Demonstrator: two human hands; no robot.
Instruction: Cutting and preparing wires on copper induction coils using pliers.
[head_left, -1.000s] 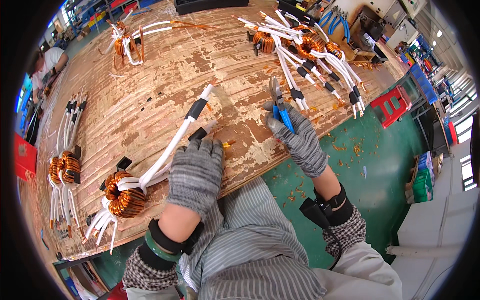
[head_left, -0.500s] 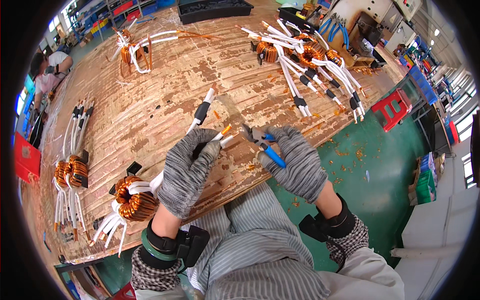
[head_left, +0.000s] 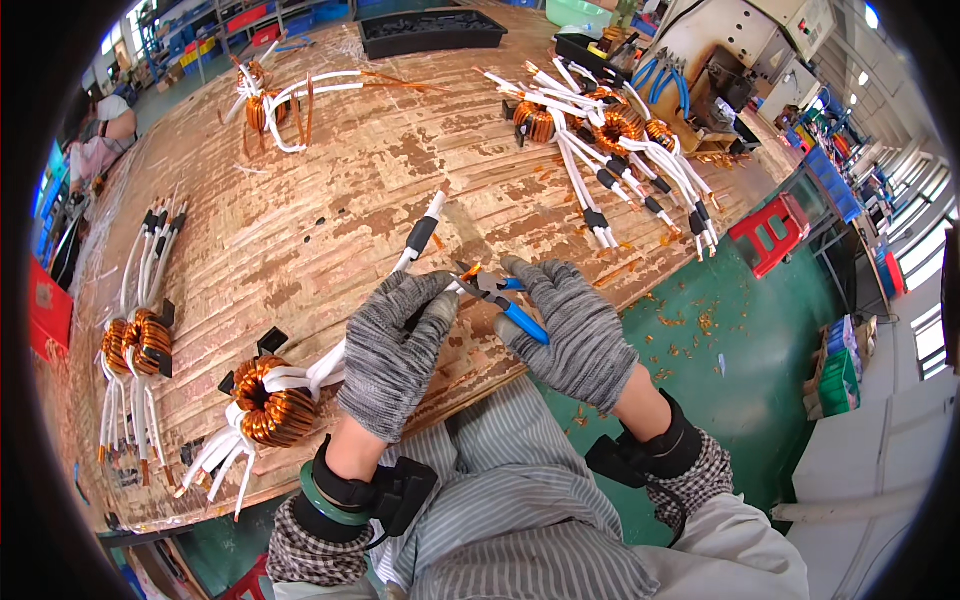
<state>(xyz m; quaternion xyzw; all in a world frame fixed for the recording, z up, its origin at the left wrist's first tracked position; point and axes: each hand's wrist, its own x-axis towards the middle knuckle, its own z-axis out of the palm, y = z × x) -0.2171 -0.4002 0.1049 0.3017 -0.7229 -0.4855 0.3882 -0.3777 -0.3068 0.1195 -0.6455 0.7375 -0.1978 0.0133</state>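
My left hand (head_left: 397, 350), in a grey knitted glove, is closed around white-sleeved wires (head_left: 330, 368) of a copper-wound ring coil (head_left: 275, 402). One wire with a black band (head_left: 421, 234) sticks up beyond the fingers. A short wire end with a bare copper tip (head_left: 472, 270) pokes out beside my thumb. My right hand (head_left: 580, 335), gloved alike, grips blue-handled cutting pliers (head_left: 522, 320). Their jaws lie at that short wire end; whether they bite into it is too small to tell.
Two more coils (head_left: 150, 345) lie at the left of the worn wooden table (head_left: 350, 215). A coil (head_left: 265, 110) sits at the far left, a pile of coils (head_left: 615, 125) at the far right. Behind are a black tray (head_left: 432, 35) and blue-handled pliers (head_left: 662, 80). A red stool (head_left: 770, 235) stands right.
The pliers in my right hand have moved left, up to the short wire end. My left hand has shifted slightly right with its wires.
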